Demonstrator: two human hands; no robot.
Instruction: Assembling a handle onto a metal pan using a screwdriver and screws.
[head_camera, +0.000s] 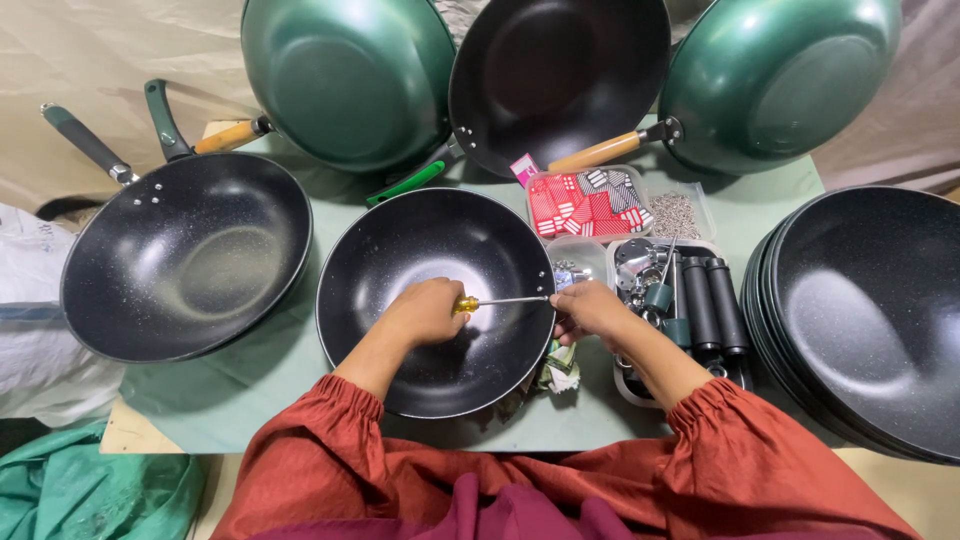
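Note:
A black non-stick wok pan (400, 250) without a handle sits in front of me on the pale green table (250, 370). My left hand (425, 312) is inside the pan, closed around the yellow handle of a screwdriver (497, 300). The metal shaft points right to the pan's rim. My right hand (590, 310) grips the outside of that rim where the screwdriver tip meets it; what the fingers pinch there is hidden.
A black pan with a dark handle (185, 255) lies at left. Green woks (350, 75) (780, 80) and a black one (555, 75) lean at the back. A stack of black pans (865, 310) stands at right. Trays hold red-white packets (585, 203), screws (677, 215) and black handles (705, 300).

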